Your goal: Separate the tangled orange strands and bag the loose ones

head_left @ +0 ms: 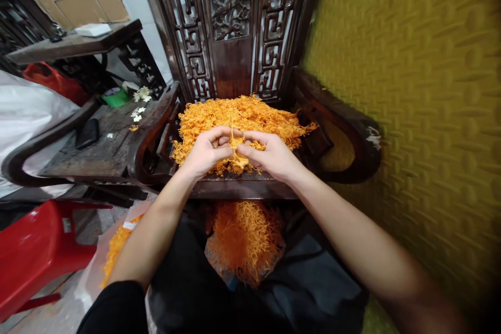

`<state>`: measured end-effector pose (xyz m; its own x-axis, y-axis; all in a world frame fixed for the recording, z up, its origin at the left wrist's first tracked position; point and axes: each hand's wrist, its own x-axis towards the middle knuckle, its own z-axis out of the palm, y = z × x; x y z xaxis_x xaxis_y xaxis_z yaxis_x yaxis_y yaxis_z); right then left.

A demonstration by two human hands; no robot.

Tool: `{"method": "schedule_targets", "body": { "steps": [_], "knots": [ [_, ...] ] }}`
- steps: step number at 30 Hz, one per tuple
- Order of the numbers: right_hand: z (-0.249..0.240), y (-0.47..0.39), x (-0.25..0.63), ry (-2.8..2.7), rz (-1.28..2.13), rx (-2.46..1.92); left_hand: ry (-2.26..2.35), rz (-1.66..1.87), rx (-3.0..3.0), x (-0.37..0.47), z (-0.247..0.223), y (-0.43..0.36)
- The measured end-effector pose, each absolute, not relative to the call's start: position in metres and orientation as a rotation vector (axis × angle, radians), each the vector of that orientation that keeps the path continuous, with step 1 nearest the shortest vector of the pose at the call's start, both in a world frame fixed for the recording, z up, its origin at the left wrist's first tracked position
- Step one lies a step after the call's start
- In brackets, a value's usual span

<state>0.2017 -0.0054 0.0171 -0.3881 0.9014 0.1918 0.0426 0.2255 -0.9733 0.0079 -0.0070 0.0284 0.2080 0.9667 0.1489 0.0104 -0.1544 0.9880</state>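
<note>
Both my hands meet over a big heap of orange branching strands (238,109) piled on the seat of a dark carved wooden chair (235,62). Between my fingertips is a small orange branching piece (236,142), thin and stringy, perhaps plastic. My left hand (205,152) pinches it from the left with thumb and fingers. From the other side my right hand (270,154) pinches the same piece, its thumb near the middle. Where one strand ends and another begins is hard to make out against the heap.
Below the seat edge sits a bag of orange strands (246,240). At left are a second wooden chair (105,141) with green tape (115,97) and a dark wallet-like object (87,134), and a red plastic stool (35,250). A yellow textured surface (422,115) stands close on the right.
</note>
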Motion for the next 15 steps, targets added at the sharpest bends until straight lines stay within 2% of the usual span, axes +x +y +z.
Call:
{"method": "schedule_targets", "body": {
  "steps": [6, 11, 15],
  "knots": [
    [0.012, -0.004, 0.202, -1.625, 1.031, -0.944, 1.039, 1.075, 1.556, 0.016, 0.031, -0.009],
    [0.006, 0.001, 0.207, -1.463, 1.003, -0.974, 0.999, 0.922, 1.495, 0.023, 0.029, -0.012],
    [0.003, 0.010, 0.214, -1.317, 1.030, -1.003, 0.978, 0.965, 1.525, 0.026, 0.039, -0.016]
  ]
}}
